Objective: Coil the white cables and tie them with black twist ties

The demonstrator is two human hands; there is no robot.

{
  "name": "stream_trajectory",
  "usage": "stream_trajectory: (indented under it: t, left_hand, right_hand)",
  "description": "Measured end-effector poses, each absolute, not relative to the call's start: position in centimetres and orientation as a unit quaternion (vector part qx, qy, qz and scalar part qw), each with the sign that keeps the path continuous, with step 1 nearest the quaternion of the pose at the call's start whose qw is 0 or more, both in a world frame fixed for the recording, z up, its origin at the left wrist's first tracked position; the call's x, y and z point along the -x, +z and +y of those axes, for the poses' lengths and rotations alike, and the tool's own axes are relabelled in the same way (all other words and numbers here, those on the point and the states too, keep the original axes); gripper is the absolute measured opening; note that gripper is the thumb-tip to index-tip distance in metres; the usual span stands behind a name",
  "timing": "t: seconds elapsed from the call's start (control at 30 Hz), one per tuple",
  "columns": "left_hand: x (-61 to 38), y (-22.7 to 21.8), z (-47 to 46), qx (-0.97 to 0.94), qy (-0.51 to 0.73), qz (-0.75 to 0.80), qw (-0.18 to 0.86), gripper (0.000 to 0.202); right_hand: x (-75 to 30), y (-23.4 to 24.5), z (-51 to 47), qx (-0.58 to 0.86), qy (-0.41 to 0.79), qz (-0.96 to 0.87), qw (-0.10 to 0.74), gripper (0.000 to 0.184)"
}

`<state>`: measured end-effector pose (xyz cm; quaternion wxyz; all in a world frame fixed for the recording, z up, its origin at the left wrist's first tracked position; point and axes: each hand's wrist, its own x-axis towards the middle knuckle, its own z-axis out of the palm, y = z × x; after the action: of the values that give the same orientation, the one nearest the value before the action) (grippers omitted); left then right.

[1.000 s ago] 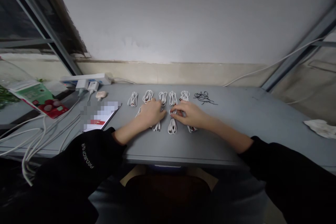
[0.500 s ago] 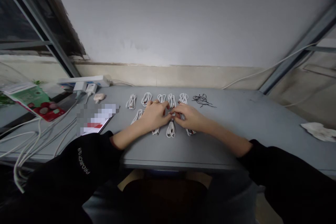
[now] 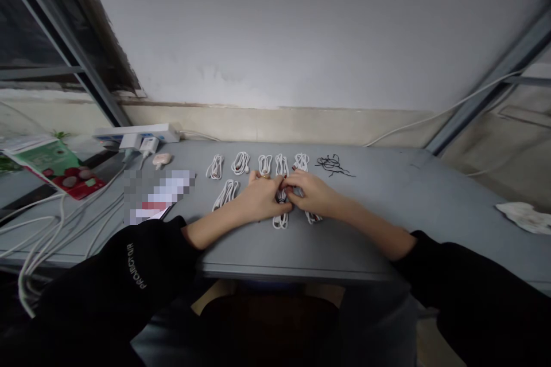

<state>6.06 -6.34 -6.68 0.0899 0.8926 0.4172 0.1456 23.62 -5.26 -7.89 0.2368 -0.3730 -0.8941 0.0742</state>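
1. We hold a white cable (image 3: 280,219). It lies flat near the middle of the gray table (image 3: 387,229), right in front of us.
2. Our left hand (image 3: 260,198) and our right hand (image 3: 312,194) meet over the top half of the cable. The fingers of both hands are bent and pinch it. Its loops stick out from under the hands at 6 o'clock.
3. At 9 o'clock from the cable lies a second coil (image 3: 226,194), just beside the left hand and not touched.
4. At 3 o'clock a third coil (image 3: 313,218) peeks out from under the right hand.
5. At 12 o'clock there is a row (image 3: 241,163) of five more white coils, side by side.
6. At 1 o'clock, at the end of the row, sits a small heap of black ties (image 3: 332,164).
7. Far out at 9 o'clock lies a paper (image 3: 157,195). Past it at 10 o'clock are a white power strip (image 3: 138,133) and a red and green pack (image 3: 55,163).
8. White wires (image 3: 51,223) run off the table edge at 8 o'clock.
9. Far out at 3 o'clock lies a white cloth (image 3: 525,215).
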Motion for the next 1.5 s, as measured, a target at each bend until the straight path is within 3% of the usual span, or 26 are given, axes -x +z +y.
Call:
stream_trajectory:
  t: [0.17,0.3,0.47,0.63,0.83,1.13,1.5]
  left_hand:
    - [-6.2,-6.8,-6.2,-0.869,0.157,0.449,0.136,0.025]
    - [-6.0,-6.0,-6.1,-0.831,0.234,0.473,0.177,0.031]
    - [-5.8,-5.2,-6.2,-0.735,0.386,0.453,0.324,0.04]
    - [-5.9,-5.0,-5.9,-0.659,0.42,0.432,0.451,0.038]
    - [-5.6,-4.8,-5.2,-0.59,0.415,0.423,0.548,0.014]
    - [-5.3,-4.9,-4.4,-0.572,0.368,0.409,0.609,0.008]
    - [-5.0,-5.0,-4.3,-0.596,0.381,0.396,0.585,0.014]
  right_hand:
    - [-23.6,-8.0,-5.3,0.36,0.077,-0.894,0.254,0.018]
    - [-23.7,-7.9,-5.4,0.352,0.047,-0.879,0.319,0.028]
    - [-23.9,-7.6,-5.4,0.317,0.025,-0.859,0.401,0.038]
    - [-23.9,-7.4,-5.5,0.292,0.006,-0.864,0.409,0.035]
    - [-23.8,-7.2,-5.7,0.31,0.013,-0.857,0.412,0.034]
    - [-23.8,-7.0,-6.0,0.329,0.049,-0.846,0.417,0.026]
    - [-23.9,-7.2,-5.5,0.319,0.066,-0.848,0.419,0.022]
